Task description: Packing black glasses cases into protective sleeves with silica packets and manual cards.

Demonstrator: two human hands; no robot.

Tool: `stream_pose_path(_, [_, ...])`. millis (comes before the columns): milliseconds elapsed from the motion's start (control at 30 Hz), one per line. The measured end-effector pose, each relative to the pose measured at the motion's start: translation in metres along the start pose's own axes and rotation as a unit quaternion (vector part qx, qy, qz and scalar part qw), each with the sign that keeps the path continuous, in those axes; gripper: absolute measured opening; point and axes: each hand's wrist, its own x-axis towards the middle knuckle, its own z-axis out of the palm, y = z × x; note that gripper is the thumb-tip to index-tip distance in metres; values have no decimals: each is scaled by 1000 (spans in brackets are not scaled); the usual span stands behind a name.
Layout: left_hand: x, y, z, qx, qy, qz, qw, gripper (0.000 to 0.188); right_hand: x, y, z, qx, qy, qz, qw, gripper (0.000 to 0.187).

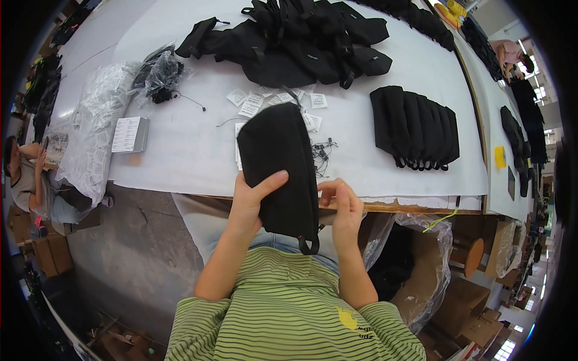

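My left hand [250, 201] grips a black zippered pouch [278, 162] by its lower left side, thumb across the front and fingers behind. The pouch is held upright over the table's near edge, a small loop hanging from its lower right corner. Beside its right edge is my right hand [344, 210], fingers bent and drawn together; whatever they pinch is too small to make out. Beyond the pouch lie loose white printed tags [251, 105]. To its right sits a tangle of thin black tag strings [323, 150].
A heap of black pouches [289, 54] covers the far table. On the right stands a row of similar pouches [415, 126]. To the left are a stack of white cards [129, 135], a clear bag of tags [99, 114] and bagged black strings [161, 72]. A person [30, 180] sits far left.
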Motion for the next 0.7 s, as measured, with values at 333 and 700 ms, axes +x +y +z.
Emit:
stream_pose_path(333, [-13,1,18,101,-91,-98,986,39,48,-27,-13,-142,99,-203,964,14])
stream_pose_path(700, [23,15,-12,-150,-5,-50,987,21,-1,-50,5,-119,-156,-81,977,11])
